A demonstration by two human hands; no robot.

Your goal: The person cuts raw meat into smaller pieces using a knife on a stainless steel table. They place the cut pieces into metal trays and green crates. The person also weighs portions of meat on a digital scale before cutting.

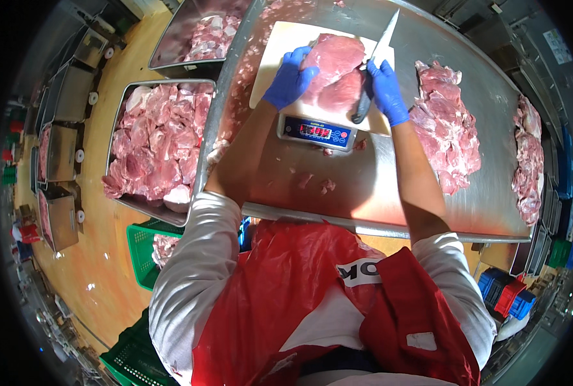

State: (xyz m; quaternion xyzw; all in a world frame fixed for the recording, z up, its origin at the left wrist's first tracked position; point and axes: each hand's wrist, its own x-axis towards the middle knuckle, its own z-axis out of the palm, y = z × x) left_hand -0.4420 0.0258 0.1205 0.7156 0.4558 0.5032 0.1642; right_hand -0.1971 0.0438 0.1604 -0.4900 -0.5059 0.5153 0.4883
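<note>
A large piece of raw pink meat [331, 61] lies on a cream board [267, 64] at a weighing scale, whose display panel [312, 132] faces me. My left hand [290, 77], blue-gloved, grips the meat's left edge. My right hand [386, 90], also gloved, is curled at the meat's right side, beside a long knife [383, 35] with its blade pointing away and its black handle [362, 106] toward me. I cannot make out whether these fingers hold the knife, the meat or both.
The steel table [383, 193] bears meat piles at the right [444, 128] and far right [528, 161]. Steel bins of meat [111, 151] stand left, green crates [138, 257] below them. Stacked coloured crates [505, 296] are at lower right, wheeled steel bins [61, 161] across the floor at left.
</note>
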